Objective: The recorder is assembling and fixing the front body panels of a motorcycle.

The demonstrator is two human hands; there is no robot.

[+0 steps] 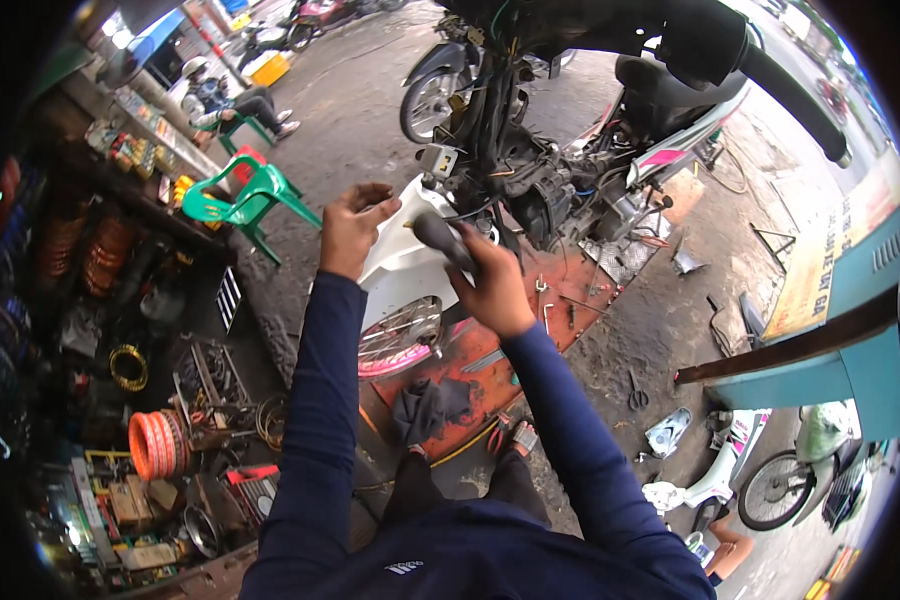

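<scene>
Dark-blue sleeves (312, 400) stretch toward a white panel (398, 285) above a pink-rimmed wheel (400, 362); the right hand (496, 285) grips a blurred dark tool (438, 236) over the panel, while the left hand (356, 230) curls near its edge, whether holding anything I cannot tell

Navy long-sleeved top (470, 550), dark trousers (420, 490), bare hands.
The left sleeve (315, 410) and right sleeve (590, 410) are plain, close-fitting and creased, reaching the wrists; a small white printed mark (403, 567) sits on the chest. The right foot wears an open sandal (525, 435) with a greyish strap.
</scene>
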